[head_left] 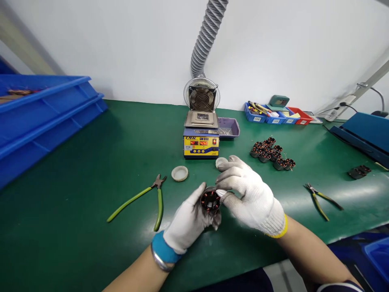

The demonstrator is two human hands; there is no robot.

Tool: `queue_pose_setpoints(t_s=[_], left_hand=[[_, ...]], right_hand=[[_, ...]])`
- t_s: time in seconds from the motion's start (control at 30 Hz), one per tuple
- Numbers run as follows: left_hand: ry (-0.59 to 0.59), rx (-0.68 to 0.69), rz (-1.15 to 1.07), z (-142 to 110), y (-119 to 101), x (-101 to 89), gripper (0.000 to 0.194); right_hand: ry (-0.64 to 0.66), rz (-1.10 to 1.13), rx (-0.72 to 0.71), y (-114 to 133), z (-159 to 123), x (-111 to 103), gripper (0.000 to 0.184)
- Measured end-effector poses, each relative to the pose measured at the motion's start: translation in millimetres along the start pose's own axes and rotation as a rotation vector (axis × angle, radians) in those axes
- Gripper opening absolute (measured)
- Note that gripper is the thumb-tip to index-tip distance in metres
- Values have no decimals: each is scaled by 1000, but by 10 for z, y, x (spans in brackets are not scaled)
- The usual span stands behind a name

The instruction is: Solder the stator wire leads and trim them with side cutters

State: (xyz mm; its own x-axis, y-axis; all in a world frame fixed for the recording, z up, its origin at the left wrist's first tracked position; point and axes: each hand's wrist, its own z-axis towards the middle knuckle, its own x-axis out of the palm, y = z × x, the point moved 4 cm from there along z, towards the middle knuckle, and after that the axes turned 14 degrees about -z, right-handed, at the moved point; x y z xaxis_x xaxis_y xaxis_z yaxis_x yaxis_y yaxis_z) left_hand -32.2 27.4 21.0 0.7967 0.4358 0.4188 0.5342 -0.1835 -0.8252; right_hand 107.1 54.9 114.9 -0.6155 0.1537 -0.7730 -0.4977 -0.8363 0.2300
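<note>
Head view: my left fingers (216, 221) hold a coil (209, 195); my right fingers (233, 183) touch its rim, their grip unclear.

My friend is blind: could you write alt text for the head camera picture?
A gloved left hand holds a dark ring with copper-coloured wire, with the gloved right hand at its edge, above a green table. Behind them stands a yellow-fronted machine; green-handled pliers lie to the left, similar rings to the right.

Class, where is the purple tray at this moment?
In the head view, the purple tray sits right of centre, beside the yellow-fronted machine and left of the small blue bins.
</note>
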Motion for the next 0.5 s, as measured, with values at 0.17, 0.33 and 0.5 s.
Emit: queue_pose_setpoints(t_s=[0.17,0.33,0.5], left_hand=[[120,-184,-695,37,-29,-30,24],[356,-471,-638,42,157,83,36],[455,-360,-373,-59,323,118,36]], right_hand=[[-23,44,11,-34,-10,-15,9],[-5,113,28,-74,-36,7,9],[-34,405,218,-271,-207,89,7]])
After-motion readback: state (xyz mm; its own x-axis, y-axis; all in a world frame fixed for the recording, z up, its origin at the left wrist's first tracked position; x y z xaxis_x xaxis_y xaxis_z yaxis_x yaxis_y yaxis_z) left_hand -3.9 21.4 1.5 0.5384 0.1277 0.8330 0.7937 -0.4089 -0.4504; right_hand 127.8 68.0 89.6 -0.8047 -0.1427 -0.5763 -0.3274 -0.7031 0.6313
